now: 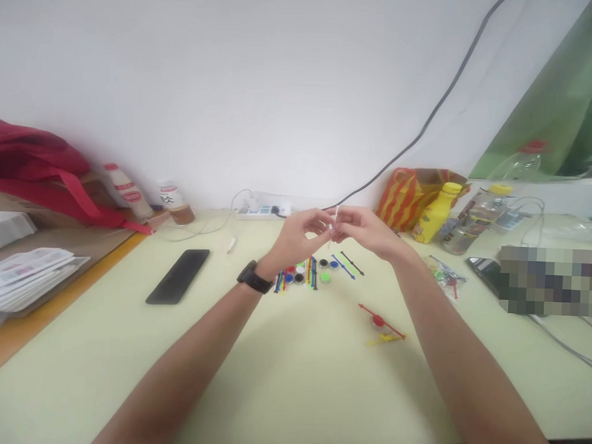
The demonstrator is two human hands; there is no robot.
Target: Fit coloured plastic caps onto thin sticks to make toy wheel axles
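Above the back half of the table, my left hand and my right hand meet at the fingertips. Both are closed in a pinch on a thin white arrow-shaped plastic piece, held upright; fingers hide part of it. Just below lie several coloured plastic arrows and small round discs, among them a green disc. A blue arrow and a black arrow lie slanted beside them. Nearer me, a red arrow with a round red centre lies by a yellow arrow piece.
A black phone lies left of my watch-wearing wrist. Along the wall stand a power strip, bottles, a yellow bottle and a striped bag. Small parts in clear plastic lie right; papers are stacked left.
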